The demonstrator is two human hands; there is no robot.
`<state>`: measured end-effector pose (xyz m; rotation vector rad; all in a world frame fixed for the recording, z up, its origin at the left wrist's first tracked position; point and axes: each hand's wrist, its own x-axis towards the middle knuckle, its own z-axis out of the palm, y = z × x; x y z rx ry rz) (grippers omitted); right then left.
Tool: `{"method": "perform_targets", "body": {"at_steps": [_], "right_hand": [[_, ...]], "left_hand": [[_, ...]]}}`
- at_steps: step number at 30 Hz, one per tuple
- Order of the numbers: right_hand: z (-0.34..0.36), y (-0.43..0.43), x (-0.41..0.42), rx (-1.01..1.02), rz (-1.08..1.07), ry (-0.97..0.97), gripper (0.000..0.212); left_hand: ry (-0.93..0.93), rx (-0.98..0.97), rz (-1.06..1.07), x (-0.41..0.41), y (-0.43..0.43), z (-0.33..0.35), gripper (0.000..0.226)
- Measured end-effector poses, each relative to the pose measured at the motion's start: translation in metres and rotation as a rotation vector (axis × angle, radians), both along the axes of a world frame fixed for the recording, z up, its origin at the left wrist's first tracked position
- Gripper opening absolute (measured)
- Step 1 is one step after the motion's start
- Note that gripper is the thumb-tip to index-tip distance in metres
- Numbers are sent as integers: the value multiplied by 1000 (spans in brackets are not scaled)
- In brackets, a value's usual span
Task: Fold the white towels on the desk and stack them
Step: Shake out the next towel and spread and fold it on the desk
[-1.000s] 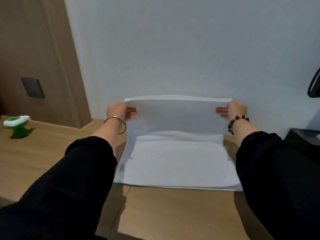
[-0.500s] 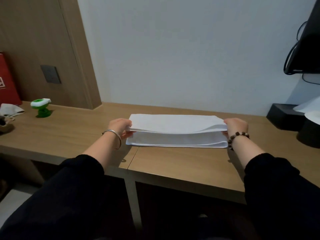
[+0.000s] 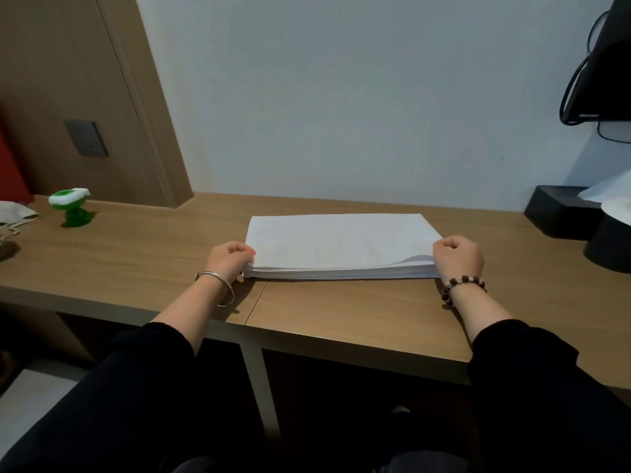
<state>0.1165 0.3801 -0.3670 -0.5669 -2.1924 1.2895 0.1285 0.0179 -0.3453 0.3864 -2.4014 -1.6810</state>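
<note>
A white towel [image 3: 338,244] lies folded into a long flat rectangle on the wooden desk [image 3: 136,254], near the wall. Several layers show along its near edge. My left hand [image 3: 230,261] grips the near left corner with curled fingers. My right hand [image 3: 457,256] grips the near right corner the same way. At the right corner the top layer still bulges a little above the layers below. Both hands rest at desk level.
A green and white object [image 3: 71,208] stands at the desk's left, with a crumpled white mask [image 3: 15,213] beside it. A black box [image 3: 560,211] and a dark round container [image 3: 611,242] sit at the right. A monitor [image 3: 604,63] hangs above them.
The towel's far half was held upright, then brought toward me and laid over the near half. My hands came down to the near corners, and the fold now lies almost flat.
</note>
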Motion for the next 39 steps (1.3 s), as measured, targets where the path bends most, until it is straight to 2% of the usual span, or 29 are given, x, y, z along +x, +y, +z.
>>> {"method": "perform_targets", "body": {"at_steps": [4,9,13,18,23,25,30,36,38,39], "right_hand": [[1,3,-4,4,19,25,19],[-5,6,-7,180,38,-74,23],[-6,8,-10,251,0,-106,27],[-5,8,-14,179,-8,55,24],[-2,8,-15,198,36,210,19],[-3,10,-17,211,51,165,19],[-7,15,-20,294,75,-94,28],[-3,10,-18,446,65,-189,27],[-3,7,-16,549,51,-227,25],[-3,5,-15,603,41,-240,24]], "left_hand": [[31,60,-7,-4,-2,1,23],[2,-207,-14,-8,0,-5,24],[2,-296,26,-9,1,-9,21],[88,-230,73,-12,2,-8,20],[140,-249,97,-14,4,-6,15],[112,-304,69,-14,3,-6,14],[21,-381,7,-11,0,-6,16],[-51,-517,-64,-12,1,-1,17],[-83,-636,-67,-11,3,0,15],[-69,-778,-45,-10,5,2,12]]}}
